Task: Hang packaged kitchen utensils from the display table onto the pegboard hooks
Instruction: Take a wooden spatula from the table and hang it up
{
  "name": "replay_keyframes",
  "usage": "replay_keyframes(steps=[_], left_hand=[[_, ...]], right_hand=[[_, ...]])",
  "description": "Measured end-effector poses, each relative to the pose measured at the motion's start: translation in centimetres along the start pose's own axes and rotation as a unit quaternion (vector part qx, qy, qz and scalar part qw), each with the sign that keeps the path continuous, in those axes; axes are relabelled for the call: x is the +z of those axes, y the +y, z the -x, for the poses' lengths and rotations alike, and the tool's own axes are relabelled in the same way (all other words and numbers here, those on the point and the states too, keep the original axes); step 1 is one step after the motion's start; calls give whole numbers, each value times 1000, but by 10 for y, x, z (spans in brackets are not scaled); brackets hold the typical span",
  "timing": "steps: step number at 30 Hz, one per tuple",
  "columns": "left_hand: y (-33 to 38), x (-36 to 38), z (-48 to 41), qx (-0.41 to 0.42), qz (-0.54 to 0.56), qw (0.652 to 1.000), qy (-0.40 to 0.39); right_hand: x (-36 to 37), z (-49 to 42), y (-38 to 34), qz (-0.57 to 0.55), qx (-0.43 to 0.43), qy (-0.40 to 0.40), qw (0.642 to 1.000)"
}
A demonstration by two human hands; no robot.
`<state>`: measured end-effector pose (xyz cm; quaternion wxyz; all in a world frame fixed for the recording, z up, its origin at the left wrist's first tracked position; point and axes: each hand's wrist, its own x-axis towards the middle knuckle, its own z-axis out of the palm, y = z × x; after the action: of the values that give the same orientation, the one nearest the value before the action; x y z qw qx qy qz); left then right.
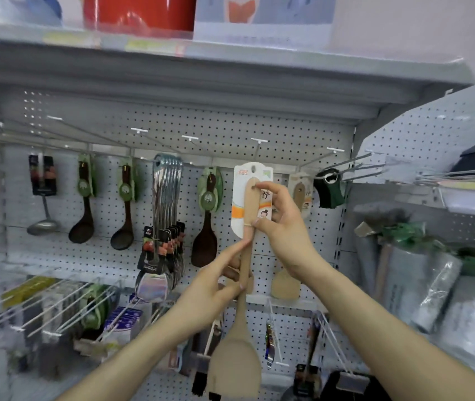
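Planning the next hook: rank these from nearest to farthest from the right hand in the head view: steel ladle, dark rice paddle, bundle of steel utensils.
1. Dark rice paddle, just left of the right hand.
2. Bundle of steel utensils, farther left.
3. Steel ladle, far left.

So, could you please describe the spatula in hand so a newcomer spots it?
Find the pegboard under the grey shelf. Right of the dark rice paddle is a pale wooden spatula on an orange-banded card. It alone is held, by left hand and right hand.
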<state>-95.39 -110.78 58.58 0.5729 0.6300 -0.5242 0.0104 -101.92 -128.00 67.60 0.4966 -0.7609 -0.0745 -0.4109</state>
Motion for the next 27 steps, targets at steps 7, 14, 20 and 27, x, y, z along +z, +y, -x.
replay_keyframes(steps=[7,14,20,27], left_hand=[[-13,-14,-29,-8,-11,1000,1],[-36,-23,-47,3,-10,1000,-19],[-50,-24,-52,28,17,999,-30],[-63,-21,-63,49,36,997,-52]], right_hand=[[7,-28,8,-17,5,9,1000],[12,-35,19,5,-15,41,999],[15,-31,25,-3,-33,64,997],[16,-36,32,-5,-62,93,994]])
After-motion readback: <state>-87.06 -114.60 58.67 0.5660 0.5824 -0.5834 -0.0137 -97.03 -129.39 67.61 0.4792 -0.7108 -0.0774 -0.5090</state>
